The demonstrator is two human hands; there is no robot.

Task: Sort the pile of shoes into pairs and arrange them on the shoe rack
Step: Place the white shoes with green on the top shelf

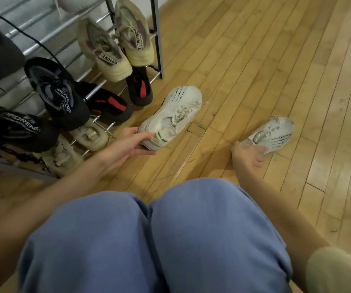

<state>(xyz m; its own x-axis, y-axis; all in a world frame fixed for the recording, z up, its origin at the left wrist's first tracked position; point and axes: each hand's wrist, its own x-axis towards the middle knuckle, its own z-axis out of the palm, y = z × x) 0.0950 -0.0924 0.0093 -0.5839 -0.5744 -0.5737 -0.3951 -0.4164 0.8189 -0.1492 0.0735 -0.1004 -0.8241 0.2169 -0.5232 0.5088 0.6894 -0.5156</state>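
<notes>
Nearest, two knees in blue trousers fill the foreground, and both bare arms reach past them to the wooden floor. Only two shoes seem left off the rack, a matching white pair, so the sorting looks nearly finished. My left hand grips the heel of the nearer white sneaker, thumb on top and fingers curled beneath; its toe points away. My right hand curls its fingers over the heel of the other white sneaker, which lies well apart to the right; how firm that hold is cannot be told through the blur. Farther off, the shoe rack already carries beige, black, black-and-red and cream pairs on its rails. What remains, I judge, is shelving this last pair.
</notes>
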